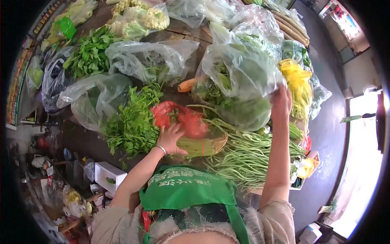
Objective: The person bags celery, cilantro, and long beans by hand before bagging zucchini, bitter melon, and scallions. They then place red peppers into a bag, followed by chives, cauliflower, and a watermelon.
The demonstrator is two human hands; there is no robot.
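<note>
My left hand point(172, 139) lies with its fingers spread at the near edge of a red plastic bag point(180, 118). Just beside its palm is a bundle of pale green stems point(197, 147) in a shallow woven basket point(222, 142). Leafy celery-like greens point(134, 120) spread out to the left of this hand. My right hand point(281, 99) is closed on the right edge of a large clear plastic bag point(248, 73), which hangs raised over leafy greens. Below the bag, long green beans point(248, 156) are heaped. The right fingertips are partly hidden and blurred.
More clear bags point(152, 57) and a bunch of leafy greens point(91, 53) cover the table's far left. Cauliflower point(140, 22) sits at the back. A yellow bag point(298, 81) lies on the right, and a carrot point(187, 85) in the middle. A white foam box point(109, 177) stands lower left.
</note>
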